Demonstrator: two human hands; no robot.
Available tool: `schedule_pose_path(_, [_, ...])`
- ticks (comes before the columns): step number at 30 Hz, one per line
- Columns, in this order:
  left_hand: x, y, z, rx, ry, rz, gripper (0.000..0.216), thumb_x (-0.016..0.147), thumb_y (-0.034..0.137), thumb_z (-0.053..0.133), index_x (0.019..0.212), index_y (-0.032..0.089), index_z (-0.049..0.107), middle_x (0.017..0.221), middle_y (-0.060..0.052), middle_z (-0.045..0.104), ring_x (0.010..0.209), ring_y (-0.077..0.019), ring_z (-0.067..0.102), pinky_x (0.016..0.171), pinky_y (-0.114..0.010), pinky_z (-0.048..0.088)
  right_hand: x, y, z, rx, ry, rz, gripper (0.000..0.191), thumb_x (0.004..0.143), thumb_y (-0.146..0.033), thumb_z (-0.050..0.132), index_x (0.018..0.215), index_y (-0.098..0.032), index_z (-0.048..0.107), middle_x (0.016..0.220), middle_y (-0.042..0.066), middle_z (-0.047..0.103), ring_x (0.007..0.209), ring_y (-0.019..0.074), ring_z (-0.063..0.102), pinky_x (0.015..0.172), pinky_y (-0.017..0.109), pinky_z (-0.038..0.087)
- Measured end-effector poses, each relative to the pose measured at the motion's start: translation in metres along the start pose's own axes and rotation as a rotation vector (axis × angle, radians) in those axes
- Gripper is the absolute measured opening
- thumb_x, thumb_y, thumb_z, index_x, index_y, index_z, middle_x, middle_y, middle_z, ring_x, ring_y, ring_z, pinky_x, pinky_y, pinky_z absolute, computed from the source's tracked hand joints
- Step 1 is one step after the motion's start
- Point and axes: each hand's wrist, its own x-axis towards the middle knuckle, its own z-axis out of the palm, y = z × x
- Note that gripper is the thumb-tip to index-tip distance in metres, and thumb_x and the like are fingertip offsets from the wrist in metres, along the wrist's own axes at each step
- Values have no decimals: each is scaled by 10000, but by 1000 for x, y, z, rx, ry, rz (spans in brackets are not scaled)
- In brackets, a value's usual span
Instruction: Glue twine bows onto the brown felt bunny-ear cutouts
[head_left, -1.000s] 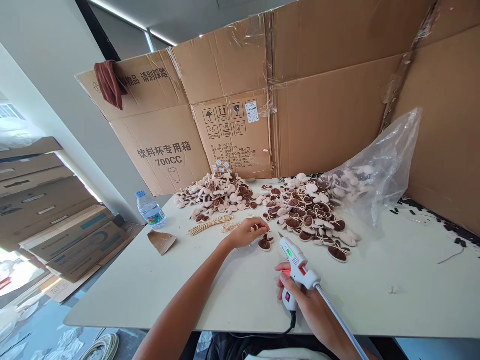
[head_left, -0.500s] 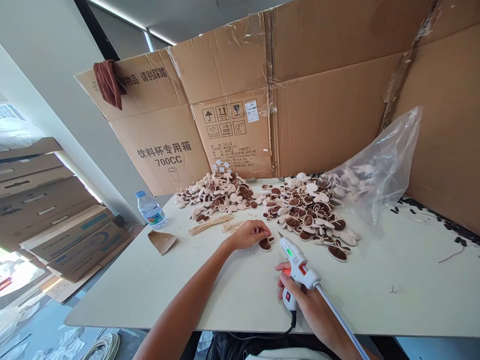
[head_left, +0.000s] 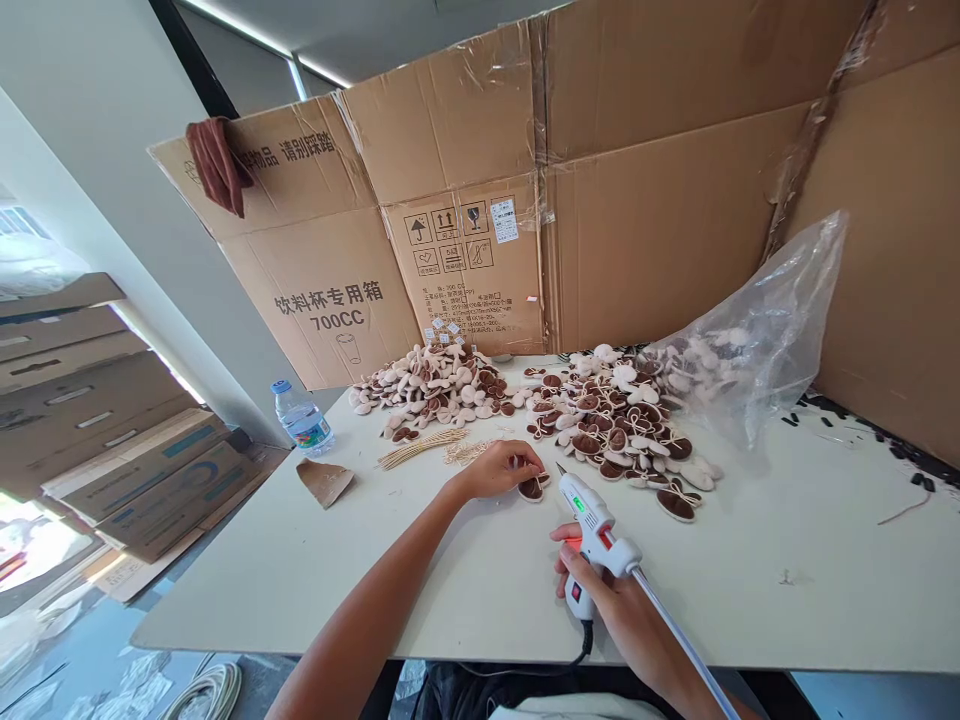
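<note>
My right hand (head_left: 596,585) is wrapped round a white glue gun (head_left: 589,512) with an orange trigger and a green light. A long clear glue stick (head_left: 679,635) sticks out of its rear. Its metal tip points up and left, close to a small brown plush piece (head_left: 532,488) with a pale edge, lying on the table. My left hand (head_left: 501,470) is closed at the upper edge of that piece, thumb and fingers pinched together at its pale cord. The exact contact under the fingertips is partly hidden.
Piles of plush pieces (head_left: 442,385) and corded brown ones (head_left: 615,425) lie behind my hands. Pale cords (head_left: 424,448), a brown scrap (head_left: 325,482) and a water bottle (head_left: 302,420) are at left. A plastic bag (head_left: 780,330) stands at right, before a cardboard wall (head_left: 660,230).
</note>
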Motion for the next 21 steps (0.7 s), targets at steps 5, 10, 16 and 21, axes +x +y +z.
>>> schedule_pose_path(5, [0,-1,0,9,-1,6,257,962,396,617,975,185,763,952,-54,753,791,-136,597,742,-250,444,1,0,0,10,3,-1,367,955,-556,616,1099,-219,625,749,-26,558,666,178,594,652,320,479])
schedule_pose_path(10, [0,-1,0,23,-8,16,227,950,373,629,969,193,766,952,-43,754,798,-133,601,746,-241,445,1,0,0,21,-5,-2,362,958,-545,614,1107,-215,619,758,-20,570,674,187,604,658,328,483])
schedule_pose_path(16, [0,0,1,34,1,9,175,933,316,639,955,194,763,960,-39,759,806,-133,614,754,-237,450,-1,1,0,15,4,6,375,947,-558,624,1099,-216,628,755,-17,585,670,187,607,651,326,480])
schedule_pose_path(21, [-1,0,0,18,-2,19,169,923,310,648,957,194,766,963,-43,759,811,-134,618,752,-239,451,0,1,0,11,9,4,394,933,-578,632,1085,-214,641,754,-18,571,667,186,601,642,325,485])
